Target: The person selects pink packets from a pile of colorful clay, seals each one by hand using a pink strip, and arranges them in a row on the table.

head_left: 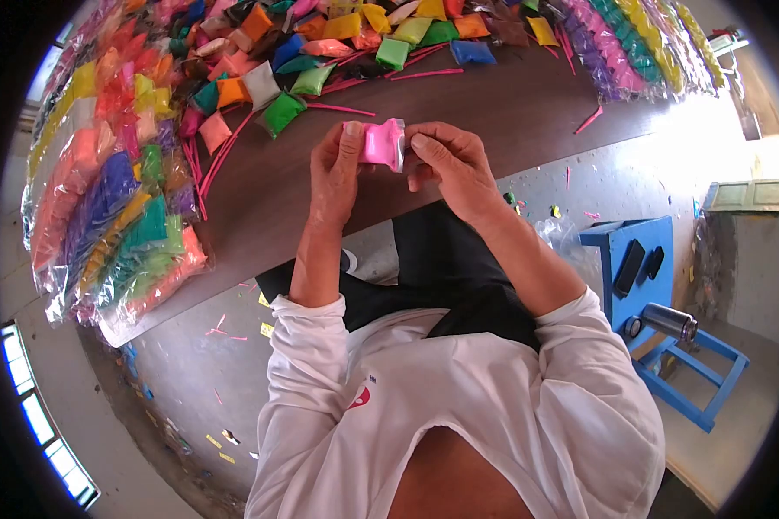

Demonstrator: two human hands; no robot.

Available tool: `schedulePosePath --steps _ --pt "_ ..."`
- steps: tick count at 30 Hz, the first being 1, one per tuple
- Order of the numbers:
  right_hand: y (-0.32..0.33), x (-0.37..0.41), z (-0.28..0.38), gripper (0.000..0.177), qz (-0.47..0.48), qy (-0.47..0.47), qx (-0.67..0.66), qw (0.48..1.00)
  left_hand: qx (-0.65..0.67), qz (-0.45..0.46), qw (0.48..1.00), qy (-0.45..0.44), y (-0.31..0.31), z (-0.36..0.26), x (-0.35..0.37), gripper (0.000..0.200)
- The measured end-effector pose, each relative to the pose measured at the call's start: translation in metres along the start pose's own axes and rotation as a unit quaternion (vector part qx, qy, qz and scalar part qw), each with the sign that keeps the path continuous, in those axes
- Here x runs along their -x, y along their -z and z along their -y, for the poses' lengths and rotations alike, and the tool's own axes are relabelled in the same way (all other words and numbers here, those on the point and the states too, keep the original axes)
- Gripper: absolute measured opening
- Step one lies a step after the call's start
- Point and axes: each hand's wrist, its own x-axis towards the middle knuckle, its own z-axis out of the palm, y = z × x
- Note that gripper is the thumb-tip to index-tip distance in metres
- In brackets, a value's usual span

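Note:
A small bright pink packet (379, 144) in clear plastic wrap is held up between my two hands, above the front part of the brown table. My left hand (339, 169) pinches its left end, thumb on top. At the other end, my right hand (448, 164) has thumb and fingers closed at the clear plastic edge of the packet. Just beyond my hands lie a green packet (283, 113) and a thin pink strip (342, 110) on the table.
Loose coloured packets (320, 52) are heaped across the back of the table (493, 108). Large clear bags of packets stand at the left (104, 216) and back right (640, 52). A blue stool (636, 259) on the right carries a metal flask (671, 322) and dark objects. Scraps litter the floor.

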Motion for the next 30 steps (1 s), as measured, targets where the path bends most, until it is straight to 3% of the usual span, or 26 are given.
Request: schedulePosePath --steps 30 --pt "-0.011 0.001 0.000 0.024 -0.032 0.025 0.100 0.994 -0.012 0.005 1.000 -0.010 0.000 0.000 0.000 0.044"
